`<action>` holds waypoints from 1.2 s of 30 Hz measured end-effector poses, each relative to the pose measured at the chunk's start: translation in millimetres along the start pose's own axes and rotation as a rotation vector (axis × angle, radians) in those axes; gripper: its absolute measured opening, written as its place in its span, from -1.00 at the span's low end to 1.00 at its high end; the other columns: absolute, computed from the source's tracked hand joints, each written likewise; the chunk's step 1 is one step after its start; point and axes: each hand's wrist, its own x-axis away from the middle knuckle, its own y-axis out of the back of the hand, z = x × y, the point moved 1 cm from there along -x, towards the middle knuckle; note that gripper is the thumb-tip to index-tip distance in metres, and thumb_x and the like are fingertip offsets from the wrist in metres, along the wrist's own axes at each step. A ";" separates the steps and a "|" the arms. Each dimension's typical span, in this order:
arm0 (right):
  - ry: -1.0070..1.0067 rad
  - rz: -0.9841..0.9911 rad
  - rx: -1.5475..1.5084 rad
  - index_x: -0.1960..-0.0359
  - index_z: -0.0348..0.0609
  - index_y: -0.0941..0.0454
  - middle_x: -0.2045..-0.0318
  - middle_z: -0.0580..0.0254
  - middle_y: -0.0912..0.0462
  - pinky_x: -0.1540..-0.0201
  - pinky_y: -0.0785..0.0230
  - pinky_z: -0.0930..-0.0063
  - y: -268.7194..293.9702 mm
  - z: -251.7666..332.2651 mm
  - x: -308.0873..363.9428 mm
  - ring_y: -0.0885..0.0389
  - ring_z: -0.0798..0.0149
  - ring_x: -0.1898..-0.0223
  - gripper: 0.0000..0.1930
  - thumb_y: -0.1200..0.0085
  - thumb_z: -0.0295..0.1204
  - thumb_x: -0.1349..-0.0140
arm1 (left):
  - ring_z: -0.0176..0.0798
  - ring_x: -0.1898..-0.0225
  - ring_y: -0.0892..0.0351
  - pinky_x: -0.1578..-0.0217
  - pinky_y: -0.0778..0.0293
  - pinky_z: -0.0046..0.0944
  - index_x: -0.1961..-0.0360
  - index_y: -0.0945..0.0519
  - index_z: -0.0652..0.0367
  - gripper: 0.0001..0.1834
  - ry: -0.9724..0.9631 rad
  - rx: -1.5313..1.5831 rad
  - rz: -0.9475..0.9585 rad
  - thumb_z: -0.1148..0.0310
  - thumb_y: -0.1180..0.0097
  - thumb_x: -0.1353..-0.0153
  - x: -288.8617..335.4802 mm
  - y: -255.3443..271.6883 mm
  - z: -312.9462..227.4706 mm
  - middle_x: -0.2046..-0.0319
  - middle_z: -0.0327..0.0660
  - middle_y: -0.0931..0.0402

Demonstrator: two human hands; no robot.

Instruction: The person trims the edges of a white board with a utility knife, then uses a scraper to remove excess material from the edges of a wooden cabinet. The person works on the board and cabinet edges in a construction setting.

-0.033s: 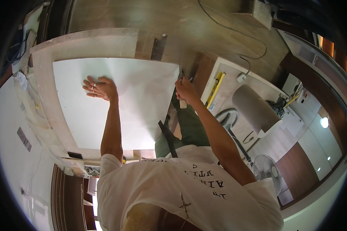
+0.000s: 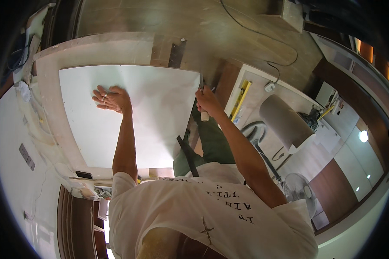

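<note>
A large white board [image 2: 151, 108] lies flat in front of me on a pale worktop [image 2: 47, 77]. My left hand [image 2: 110, 99] rests on the board's left half, palm down and fingers spread, a ring on one finger. At the board's right edge, my right hand [image 2: 208, 100] is closed round a hand tool with a light wooden handle [image 2: 205, 116]. Its narrow dark metal part [image 2: 201, 80] points away from me, close along that edge. Whether it is a file or some other tool, I cannot make out.
To the right, a second surface holds a yellow spirit level [image 2: 241, 101], a big grey-brown roll [image 2: 285, 118], and a grey hose [image 2: 255, 134]. A fan [image 2: 298, 187] stands lower right. A black cable [image 2: 263, 32] crosses the floor; a dark phone-like object [image 2: 84, 175] lies at lower left.
</note>
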 end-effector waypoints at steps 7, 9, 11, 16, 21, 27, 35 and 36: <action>0.119 0.033 0.138 0.49 -0.27 -0.41 0.70 0.17 -0.47 0.65 -0.37 0.32 2.9 -17.9 -45.5 -0.48 0.29 0.72 -0.77 0.09 -0.39 -0.27 | 0.33 -0.50 0.19 -0.40 0.24 0.44 -0.38 -0.20 0.34 -0.34 -0.021 0.079 -0.014 0.18 0.24 -0.33 -0.9 -2.3 -4.6 -0.44 0.20 -0.01; 0.143 0.074 0.144 0.65 -0.28 -0.45 0.73 0.13 -0.51 0.62 -0.38 0.28 4.3 -20.8 -58.9 -0.52 0.26 0.71 -0.68 0.10 -0.39 -0.25 | 0.32 -0.50 0.21 -0.40 0.26 0.44 -0.39 -0.19 0.32 -0.34 -0.027 0.055 -0.035 0.17 0.24 -0.34 -1.4 -3.9 -3.4 -0.45 0.18 0.01; 0.088 0.102 0.048 0.67 -0.29 -0.45 0.73 0.10 -0.52 0.60 -0.38 0.25 6.2 -22.2 -66.4 -0.54 0.24 0.70 -0.66 0.11 -0.39 -0.24 | 0.31 -0.51 0.21 -0.40 0.26 0.43 -0.39 -0.20 0.30 -0.34 -0.036 0.079 -0.032 0.17 0.23 -0.34 -1.5 -5.6 -1.3 -0.46 0.17 0.01; 0.096 0.038 -0.054 0.47 -0.25 -0.36 0.68 0.18 -0.44 0.66 -0.34 0.32 9.4 -22.4 -45.6 -0.43 0.28 0.70 -0.81 0.10 -0.41 -0.27 | 0.26 -0.50 0.15 -0.41 0.25 0.40 -0.39 -0.22 0.28 -0.34 -0.045 0.072 -0.090 0.16 0.23 -0.33 -0.6 -5.6 2.9 -0.45 0.11 -0.05; 0.067 0.074 -0.138 0.26 -0.23 -0.28 0.59 0.22 -0.40 0.68 -0.34 0.41 -0.3 -24.9 -8.2 -0.39 0.34 0.68 -0.88 0.09 -0.45 -0.28 | 0.27 -0.51 0.16 -0.41 0.27 0.40 -0.40 -0.22 0.24 -0.34 -0.026 0.136 -0.077 0.16 0.19 -0.32 -0.5 -6.3 4.1 -0.44 0.12 -0.06; 0.088 -0.017 -0.098 0.51 -0.28 -0.34 0.70 0.16 -0.41 0.69 -0.32 0.32 -18.9 -29.9 -19.1 -0.38 0.28 0.75 -0.78 0.06 -0.42 -0.27 | 0.33 -0.49 0.18 -0.40 0.29 0.43 -0.36 -0.25 0.28 -0.34 -0.025 0.120 -0.070 0.16 0.18 -0.28 -4.1 -9.1 5.5 -0.44 0.16 -0.04; 0.117 0.078 0.092 0.66 -0.23 -0.37 0.75 0.11 -0.42 0.71 -0.26 0.25 -5.1 -49.6 -80.2 -0.40 0.16 0.79 -0.67 0.05 -0.35 -0.25 | 0.30 -0.51 0.20 -0.39 0.30 0.45 -0.35 -0.25 0.28 -0.34 -0.006 0.128 -0.061 0.17 0.19 -0.27 -3.0 -9.2 5.8 -0.45 0.14 -0.04; 0.177 0.144 -0.068 0.64 -0.21 -0.38 0.77 0.13 -0.41 0.70 -0.27 0.24 -1.8 -47.5 -83.0 -0.41 0.17 0.76 -0.70 0.05 -0.35 -0.24 | 0.29 -0.51 0.20 -0.39 0.31 0.45 -0.35 -0.25 0.27 -0.34 -0.011 0.118 -0.066 0.16 0.18 -0.27 -2.8 -9.8 6.9 -0.45 0.13 -0.04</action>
